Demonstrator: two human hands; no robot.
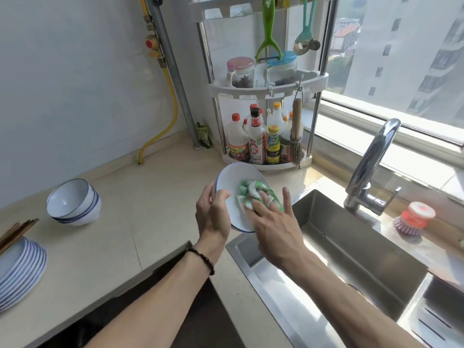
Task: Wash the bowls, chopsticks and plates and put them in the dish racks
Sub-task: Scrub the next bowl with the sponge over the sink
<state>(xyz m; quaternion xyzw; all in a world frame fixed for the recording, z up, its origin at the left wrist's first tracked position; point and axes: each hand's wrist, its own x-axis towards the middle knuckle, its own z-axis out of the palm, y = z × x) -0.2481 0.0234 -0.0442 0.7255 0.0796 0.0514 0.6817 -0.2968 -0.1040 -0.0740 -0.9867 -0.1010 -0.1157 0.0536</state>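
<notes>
My left hand (213,214) grips the rim of a white bowl with a blue edge (232,182), tilted on its side above the counter just left of the sink. My right hand (273,222) presses a green and white cloth (251,194) into the bowl with straight, spread fingers. A stack of matching bowls (74,202) stands on the counter to the left. At the far left edge a stack of blue-rimmed plates (21,270) carries several brown chopsticks (17,231) across its top.
A steel sink (351,252) lies to the right with a chrome tap (371,167) behind it and a red dish brush (414,219) on its rim. A corner shelf of sauce bottles (261,144) stands behind the bowl. A yellow gas hose (173,101) runs down the wall.
</notes>
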